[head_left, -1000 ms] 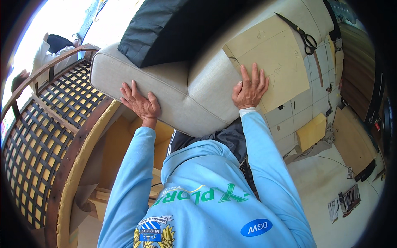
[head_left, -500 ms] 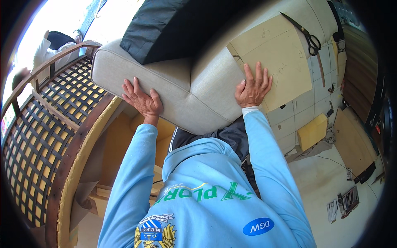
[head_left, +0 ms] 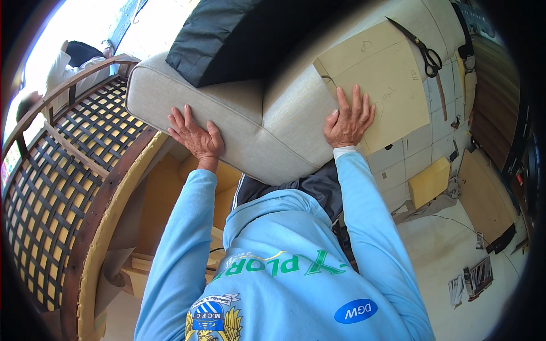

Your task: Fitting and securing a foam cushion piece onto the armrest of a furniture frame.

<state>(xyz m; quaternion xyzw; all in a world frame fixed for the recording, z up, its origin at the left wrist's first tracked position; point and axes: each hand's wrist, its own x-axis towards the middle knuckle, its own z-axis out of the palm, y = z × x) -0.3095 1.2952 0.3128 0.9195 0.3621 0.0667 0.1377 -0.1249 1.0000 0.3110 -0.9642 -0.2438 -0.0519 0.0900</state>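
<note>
A light grey upholstered furniture piece (head_left: 284, 149) with piped seams lies in front of me, against my body. My left hand (head_left: 196, 138) rests flat on its left side, fingers spread. My right hand (head_left: 348, 120) lies with fingers apart at the right side, where the fabric meets a sheet of tan cardboard (head_left: 392, 71) bearing handwritten marks. Both hands hold nothing. Black fabric (head_left: 222, 42) drapes over the far part of the grey piece. Black-handled scissors (head_left: 424, 50) lie along the cardboard's far right edge.
At the left stands a wooden frame (head_left: 85, 250) with woven dark webbing (head_left: 51, 210). Beyond it, a person (head_left: 68, 68) is partly visible. On the right are a white tiled surface (head_left: 392, 176), a yellow foam block (head_left: 429, 182), a brown board (head_left: 486, 196) and scraps (head_left: 480, 275) on the floor.
</note>
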